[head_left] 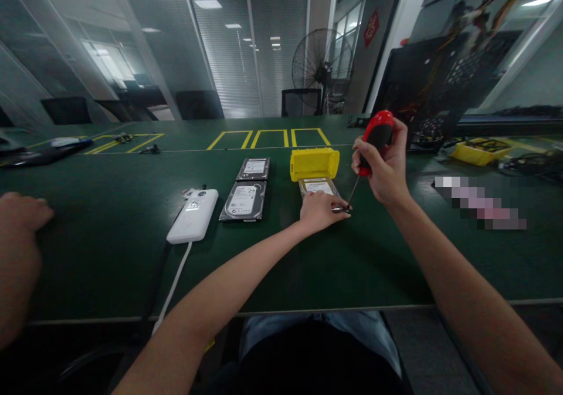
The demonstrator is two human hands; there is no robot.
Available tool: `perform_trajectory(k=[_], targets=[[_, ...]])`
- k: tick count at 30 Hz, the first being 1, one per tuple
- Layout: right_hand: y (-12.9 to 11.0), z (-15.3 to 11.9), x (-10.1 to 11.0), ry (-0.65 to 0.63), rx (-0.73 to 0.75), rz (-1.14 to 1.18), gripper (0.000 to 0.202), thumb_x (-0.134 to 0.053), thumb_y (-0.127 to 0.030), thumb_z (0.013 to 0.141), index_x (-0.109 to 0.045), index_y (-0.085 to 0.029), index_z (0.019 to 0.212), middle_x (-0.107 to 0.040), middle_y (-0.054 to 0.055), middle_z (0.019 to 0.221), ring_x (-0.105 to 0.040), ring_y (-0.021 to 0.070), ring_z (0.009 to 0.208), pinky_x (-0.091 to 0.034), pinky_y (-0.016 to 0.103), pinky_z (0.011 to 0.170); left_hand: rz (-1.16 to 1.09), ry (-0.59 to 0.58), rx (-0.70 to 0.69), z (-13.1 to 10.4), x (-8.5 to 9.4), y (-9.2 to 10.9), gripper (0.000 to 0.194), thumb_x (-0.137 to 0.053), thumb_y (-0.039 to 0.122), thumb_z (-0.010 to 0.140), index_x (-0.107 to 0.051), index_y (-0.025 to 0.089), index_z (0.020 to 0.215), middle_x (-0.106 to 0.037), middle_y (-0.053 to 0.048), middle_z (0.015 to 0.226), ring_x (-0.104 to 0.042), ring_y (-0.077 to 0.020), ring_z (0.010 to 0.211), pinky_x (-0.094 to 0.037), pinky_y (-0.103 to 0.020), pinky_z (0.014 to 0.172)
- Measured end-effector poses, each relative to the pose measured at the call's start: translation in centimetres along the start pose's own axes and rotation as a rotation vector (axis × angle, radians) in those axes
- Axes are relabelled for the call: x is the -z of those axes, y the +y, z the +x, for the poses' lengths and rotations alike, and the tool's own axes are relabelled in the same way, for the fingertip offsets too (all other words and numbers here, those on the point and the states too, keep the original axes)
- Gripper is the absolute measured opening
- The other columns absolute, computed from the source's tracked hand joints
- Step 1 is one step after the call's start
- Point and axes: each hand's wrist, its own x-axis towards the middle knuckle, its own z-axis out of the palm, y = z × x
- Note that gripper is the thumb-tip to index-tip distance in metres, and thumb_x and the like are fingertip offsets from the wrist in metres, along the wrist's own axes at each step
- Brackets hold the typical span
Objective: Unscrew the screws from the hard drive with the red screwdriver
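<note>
My right hand [391,169] is wrapped around the red and black handle of a screwdriver [377,137]. Its shaft slants down to the near right corner of a hard drive [317,185]. Over that drive lies my left hand [319,210], fingers curled on its near part and fingertips close to the screwdriver's tip. Much of the drive is hidden under this hand, and what the tip touches is too small to make out. A yellow plastic case [314,164] stands against the drive's far end.
Two more hard drives [243,200] lie end to end on the green table [281,277], left of my hands. Further left is a white power strip [193,216] with a cable. Another person's hand [24,213] rests at the left edge. A black computer case [422,84] stands back right.
</note>
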Motion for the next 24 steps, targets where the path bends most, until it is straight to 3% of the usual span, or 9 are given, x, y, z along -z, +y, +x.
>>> perform_trajectory(k=[4, 10, 13, 16, 24], targets=[[0.27, 0.15, 0.28, -0.013, -0.017, 0.002, 0.049, -0.07, -0.037, 0.071, -0.037, -0.034, 0.107, -0.051, -0.007, 0.07, -0.047, 0.0078, 0.046, -0.035, 0.021, 0.04, -0.002, -0.01, 0.019, 0.06, 0.01, 0.1, 0.028, -0.061, 0.046, 0.077, -0.07, 0.029, 0.098, -0.069, -0.001, 0.08, -0.06, -0.0221, 0.089, -0.036, -0.04, 0.085], [0.28, 0.24, 0.76, -0.087, -0.077, -0.106, 0.031, -0.05, -0.055, 0.079, -0.045, -0.029, 0.096, -0.054, 0.0, 0.081, -0.058, 0.012, 0.066, -0.041, 0.023, 0.045, 0.004, -0.027, 0.014, 0.08, 0.12, 0.1, 0.028, -0.06, 0.046, 0.078, -0.07, 0.031, 0.099, -0.069, -0.001, 0.084, -0.059, -0.0225, 0.092, -0.036, -0.041, 0.086], [0.45, 0.21, 0.81, -0.107, -0.059, -0.17, 0.03, -0.05, -0.053, 0.08, -0.044, -0.03, 0.098, -0.057, 0.0, 0.086, -0.059, 0.0134, 0.071, -0.044, 0.025, 0.049, 0.002, -0.02, 0.008, 0.06, 0.12, 0.07, 0.028, -0.06, 0.047, 0.078, -0.07, 0.031, 0.098, -0.069, 0.0, 0.084, -0.059, -0.0227, 0.092, -0.036, -0.041, 0.085], [0.52, 0.16, 0.67, -0.1, -0.04, -0.17, 0.031, -0.056, -0.05, 0.077, -0.042, -0.031, 0.097, -0.059, -0.001, 0.086, -0.058, 0.0122, 0.064, -0.044, 0.026, 0.05, -0.002, -0.014, 0.013, 0.04, 0.1, 0.07, 0.028, -0.061, 0.046, 0.077, -0.07, 0.03, 0.098, -0.069, -0.001, 0.084, -0.059, -0.0226, 0.092, -0.036, -0.041, 0.086], [0.49, 0.1, 0.39, 0.003, -0.016, -0.045, 0.042, -0.072, -0.034, 0.068, -0.041, -0.029, 0.095, -0.052, -0.007, 0.066, -0.048, 0.0083, 0.045, -0.038, 0.023, 0.043, 0.004, -0.002, -0.004, -0.01, 0.17, 0.1, 0.028, -0.06, 0.046, 0.078, -0.07, 0.03, 0.098, -0.069, 0.0, 0.087, -0.059, -0.0226, 0.093, -0.038, -0.042, 0.087]])
